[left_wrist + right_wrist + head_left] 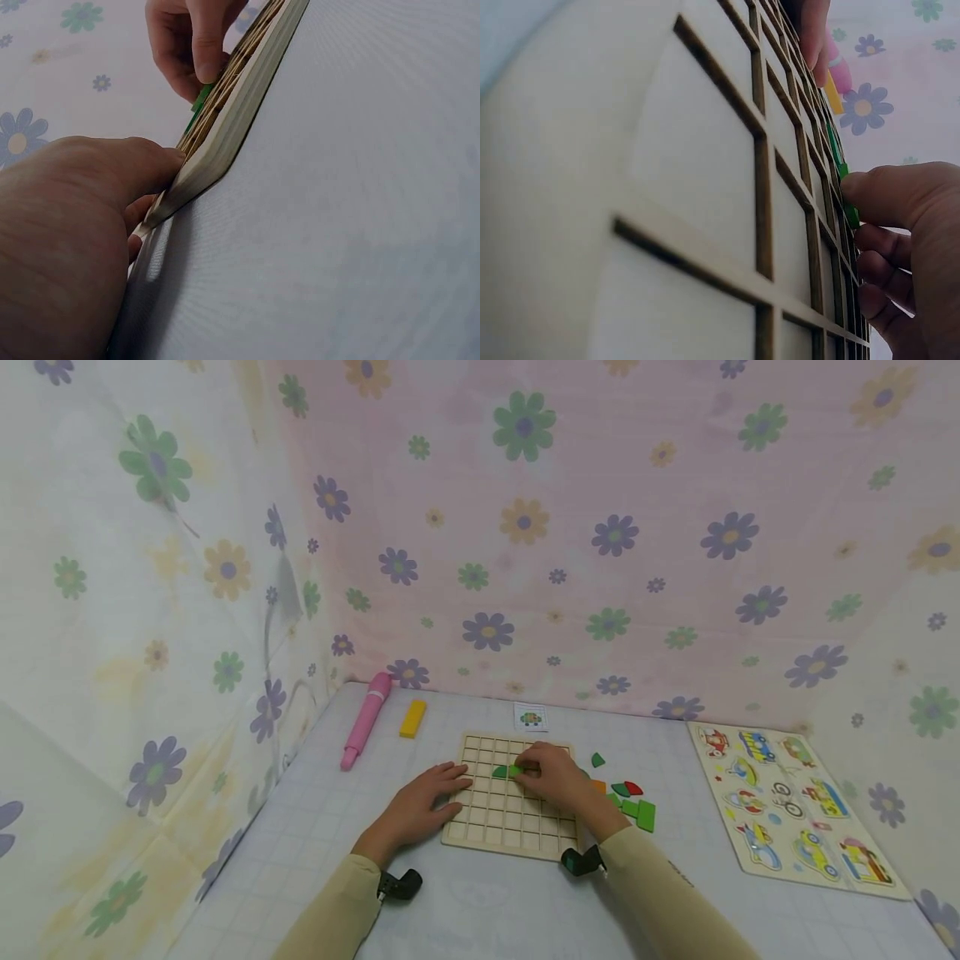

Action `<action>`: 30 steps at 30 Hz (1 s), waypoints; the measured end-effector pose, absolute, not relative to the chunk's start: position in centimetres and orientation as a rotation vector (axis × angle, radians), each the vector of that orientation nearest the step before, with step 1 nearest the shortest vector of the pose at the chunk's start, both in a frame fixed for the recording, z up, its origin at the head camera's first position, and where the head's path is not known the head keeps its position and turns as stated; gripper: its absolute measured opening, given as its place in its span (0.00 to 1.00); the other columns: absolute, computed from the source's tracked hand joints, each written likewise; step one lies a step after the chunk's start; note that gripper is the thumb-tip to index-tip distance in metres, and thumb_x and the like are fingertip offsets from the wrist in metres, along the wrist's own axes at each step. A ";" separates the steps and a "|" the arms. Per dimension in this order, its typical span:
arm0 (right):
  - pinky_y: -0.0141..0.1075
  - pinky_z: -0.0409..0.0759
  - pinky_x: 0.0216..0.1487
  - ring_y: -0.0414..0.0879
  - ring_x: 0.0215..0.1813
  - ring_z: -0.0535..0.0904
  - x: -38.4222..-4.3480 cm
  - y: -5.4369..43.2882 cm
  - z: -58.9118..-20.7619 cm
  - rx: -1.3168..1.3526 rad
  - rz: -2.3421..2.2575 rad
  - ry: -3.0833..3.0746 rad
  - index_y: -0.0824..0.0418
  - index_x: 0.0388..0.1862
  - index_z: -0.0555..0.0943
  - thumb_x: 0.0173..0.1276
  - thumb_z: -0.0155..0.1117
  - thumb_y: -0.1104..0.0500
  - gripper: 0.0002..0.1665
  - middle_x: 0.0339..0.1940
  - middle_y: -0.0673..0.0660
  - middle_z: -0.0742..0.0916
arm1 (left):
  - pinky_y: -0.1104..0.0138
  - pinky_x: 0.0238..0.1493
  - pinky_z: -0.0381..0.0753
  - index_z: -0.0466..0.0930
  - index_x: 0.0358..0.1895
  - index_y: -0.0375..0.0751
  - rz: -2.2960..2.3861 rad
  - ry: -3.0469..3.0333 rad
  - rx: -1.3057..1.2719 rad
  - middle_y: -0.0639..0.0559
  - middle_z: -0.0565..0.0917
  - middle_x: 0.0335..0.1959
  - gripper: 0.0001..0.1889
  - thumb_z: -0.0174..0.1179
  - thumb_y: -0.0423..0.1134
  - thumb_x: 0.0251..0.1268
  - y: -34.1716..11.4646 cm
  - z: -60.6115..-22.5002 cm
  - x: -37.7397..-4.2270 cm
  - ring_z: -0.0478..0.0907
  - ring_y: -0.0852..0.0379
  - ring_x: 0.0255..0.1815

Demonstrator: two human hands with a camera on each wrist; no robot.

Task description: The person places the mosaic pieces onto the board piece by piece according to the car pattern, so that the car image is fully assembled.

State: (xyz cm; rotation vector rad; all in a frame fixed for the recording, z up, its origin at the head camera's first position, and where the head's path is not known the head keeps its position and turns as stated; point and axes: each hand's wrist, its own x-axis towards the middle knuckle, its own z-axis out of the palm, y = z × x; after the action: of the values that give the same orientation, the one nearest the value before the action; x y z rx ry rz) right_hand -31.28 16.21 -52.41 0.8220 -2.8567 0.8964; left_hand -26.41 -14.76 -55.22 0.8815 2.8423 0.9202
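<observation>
A wooden grid board [480, 835] lies on the table between the hands. My left hand [423, 802] rests at its left side, fingers extended and fingertips at the edge; in the left wrist view the thumb [154, 166] touches the rim. My right hand [555, 777] is over the board's upper right part and pinches a small light green block [513, 771] between thumb and fingers, low at the grid. Directly left of that block, a dark green curved piece [498, 772] sits in the grid. The right wrist view shows the right thumb [862, 187] on the green block.
Loose green pieces [646, 816], a red piece [633, 788] and an orange piece [599, 786] lie right of the board. Behind it is a small picture card [531, 717]. A yellow block [412, 718] and pink stick [367, 722] lie left; a picture puzzle [757, 843] lies right.
</observation>
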 end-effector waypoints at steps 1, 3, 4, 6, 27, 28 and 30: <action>0.46 0.86 0.52 0.44 0.48 0.84 -31.2 16.2 -52.4 0.829 0.891 -2.854 0.56 0.52 0.91 0.73 0.78 0.57 0.11 0.47 0.47 0.86 | 0.45 0.82 0.61 0.78 0.78 0.52 0.918 2.843 0.884 0.57 0.69 0.84 0.26 0.63 0.47 0.82 -14.8 -55.2 -26.4 0.57 0.49 0.87; 0.46 0.86 0.52 0.45 0.49 0.84 -31.1 16.3 -52.4 0.841 0.881 -2.850 0.56 0.53 0.91 0.74 0.78 0.57 0.12 0.47 0.48 0.87 | 0.45 0.82 0.61 0.78 0.78 0.52 0.915 2.845 0.891 0.56 0.69 0.83 0.26 0.63 0.46 0.82 -14.8 -55.2 -26.4 0.57 0.49 0.87; 0.46 0.86 0.52 0.45 0.49 0.84 -31.1 16.3 -52.4 0.848 0.876 -2.847 0.56 0.53 0.91 0.74 0.78 0.58 0.12 0.47 0.48 0.87 | 0.45 0.82 0.61 0.78 0.78 0.51 0.915 2.846 0.897 0.56 0.69 0.83 0.26 0.63 0.46 0.82 -14.8 -55.2 -26.4 0.57 0.48 0.87; 0.46 0.86 0.52 0.46 0.49 0.85 -31.0 16.2 -52.3 0.857 0.871 -2.844 0.57 0.53 0.91 0.74 0.77 0.58 0.11 0.47 0.48 0.87 | 0.45 0.82 0.61 0.78 0.78 0.51 0.909 2.848 0.902 0.55 0.69 0.83 0.26 0.63 0.46 0.82 -14.8 -55.2 -26.4 0.57 0.48 0.87; 0.43 0.87 0.52 0.44 0.49 0.86 -31.3 16.2 -52.4 0.829 0.900 -2.855 0.57 0.52 0.91 0.74 0.77 0.59 0.10 0.47 0.47 0.87 | 0.44 0.82 0.60 0.78 0.78 0.51 0.930 2.831 0.890 0.55 0.69 0.84 0.26 0.62 0.46 0.82 -14.9 -55.0 -26.3 0.57 0.48 0.87; 0.44 0.87 0.52 0.44 0.49 0.86 -31.2 16.4 -52.2 0.828 0.905 -2.846 0.58 0.52 0.92 0.74 0.77 0.60 0.10 0.47 0.48 0.88 | 0.44 0.82 0.60 0.78 0.78 0.51 0.929 2.828 0.891 0.55 0.69 0.84 0.26 0.62 0.47 0.82 -14.9 -55.0 -26.3 0.57 0.48 0.87; 0.44 0.87 0.50 0.45 0.48 0.85 -31.2 16.9 -51.9 0.827 0.909 -2.830 0.59 0.53 0.91 0.75 0.76 0.60 0.11 0.47 0.49 0.88 | 0.45 0.83 0.60 0.78 0.79 0.51 0.923 2.828 0.895 0.55 0.68 0.84 0.26 0.62 0.47 0.82 -14.9 -54.9 -26.3 0.56 0.48 0.87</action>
State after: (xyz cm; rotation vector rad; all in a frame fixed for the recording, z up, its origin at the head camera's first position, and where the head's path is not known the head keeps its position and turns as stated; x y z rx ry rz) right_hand -31.15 16.90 -51.88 0.8274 -2.8299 0.9094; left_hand -26.32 -14.86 -54.95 0.8949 2.8281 0.9230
